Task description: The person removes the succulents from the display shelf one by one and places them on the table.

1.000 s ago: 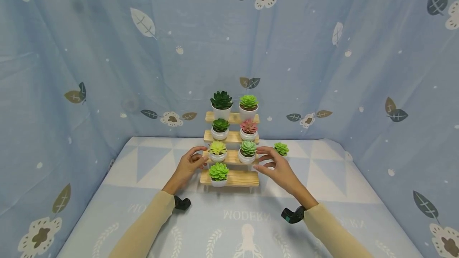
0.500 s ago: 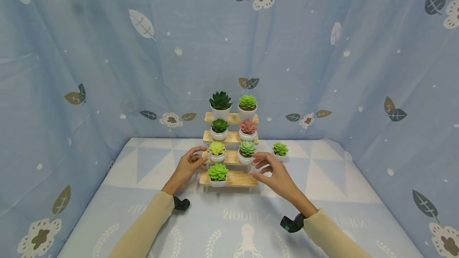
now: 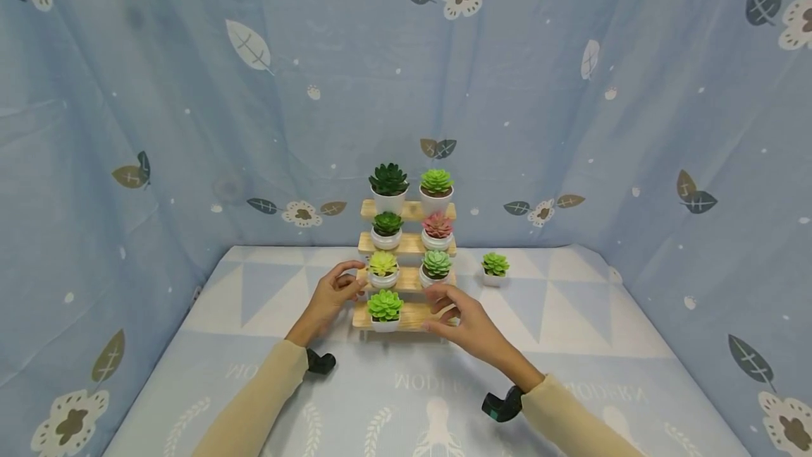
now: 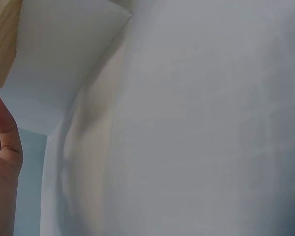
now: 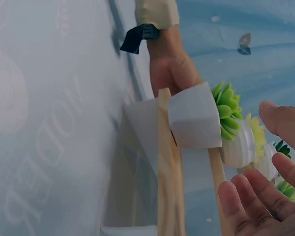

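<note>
Right hand nearest us, fingers parted, holding nothing! Wooden stand at its ten o'clock, shelves running nine-to-three; left hand at the stand's nine-o'clock end, gripping or not, can't tell.

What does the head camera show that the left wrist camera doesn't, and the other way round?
Only the head view: seven plants on the stand, a lone plant beside it, and the right hand.
Only the left wrist view: no separate thing I can make out, just a close look at one board's corner.
Both: the left hand and the stand, each mostly cropped in the wrist view.
</note>
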Tool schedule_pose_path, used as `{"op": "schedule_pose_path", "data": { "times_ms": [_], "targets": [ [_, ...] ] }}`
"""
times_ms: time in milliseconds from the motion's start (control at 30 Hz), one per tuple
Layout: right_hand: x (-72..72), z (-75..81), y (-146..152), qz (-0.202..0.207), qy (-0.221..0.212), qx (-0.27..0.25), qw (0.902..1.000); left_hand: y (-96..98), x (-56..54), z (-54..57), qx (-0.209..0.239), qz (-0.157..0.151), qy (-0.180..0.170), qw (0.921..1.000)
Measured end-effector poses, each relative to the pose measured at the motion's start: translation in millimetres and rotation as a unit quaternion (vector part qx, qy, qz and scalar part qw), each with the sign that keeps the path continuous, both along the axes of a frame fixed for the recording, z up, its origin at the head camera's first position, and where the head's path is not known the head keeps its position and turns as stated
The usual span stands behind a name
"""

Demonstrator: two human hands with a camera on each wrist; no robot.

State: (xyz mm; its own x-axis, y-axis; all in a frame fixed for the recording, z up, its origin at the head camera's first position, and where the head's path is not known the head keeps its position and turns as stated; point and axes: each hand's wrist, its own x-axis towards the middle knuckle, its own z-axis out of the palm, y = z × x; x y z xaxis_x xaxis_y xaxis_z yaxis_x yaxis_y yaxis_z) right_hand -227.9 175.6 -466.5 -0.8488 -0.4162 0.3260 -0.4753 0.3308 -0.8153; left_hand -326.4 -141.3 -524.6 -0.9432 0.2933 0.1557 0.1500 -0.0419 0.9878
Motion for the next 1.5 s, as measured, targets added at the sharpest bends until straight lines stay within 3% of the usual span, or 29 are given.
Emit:
{"op": "schedule_pose_path", "data": {
  "times_ms": [467, 567, 700, 867, 1200, 1500],
  "targets": [
    [-1.7, -9.4, -24.9, -0.011, -0.039, 0.009, 0.9991, 1.2, 0.3, 0.2, -0.008, 0.008, -0.002, 0.9999],
    [2.6, -2.6, -32.6, -0.019, -0.044, 0.002, 0.9988, 0.5, -0.1, -0.9, -0.007, 0.006, -0.001, 1.0000],
    [2.0, -4.5, -40.4, -0.028, -0.058, 0.000, 0.9979, 0.2, -0.1, -0.5, -0.005, 0.001, 0.004, 1.0000],
    [-4.9, -18.1, -43.3, -0.036, -0.060, 0.002, 0.9976, 0.9, 0.2, 1.0, -0.006, 0.002, 0.012, 0.9999],
    [-7.1, -21.0, -50.8, -0.043, -0.055, 0.024, 0.9972, 0.2, 1.3, 0.7, -0.007, 0.006, 0.006, 0.9999],
    [-9.9, -24.7, -56.1, -0.039, -0.059, 0.012, 0.9974, 0.3, 1.9, 1.0, -0.001, 0.006, 0.004, 1.0000]
  ]
}}
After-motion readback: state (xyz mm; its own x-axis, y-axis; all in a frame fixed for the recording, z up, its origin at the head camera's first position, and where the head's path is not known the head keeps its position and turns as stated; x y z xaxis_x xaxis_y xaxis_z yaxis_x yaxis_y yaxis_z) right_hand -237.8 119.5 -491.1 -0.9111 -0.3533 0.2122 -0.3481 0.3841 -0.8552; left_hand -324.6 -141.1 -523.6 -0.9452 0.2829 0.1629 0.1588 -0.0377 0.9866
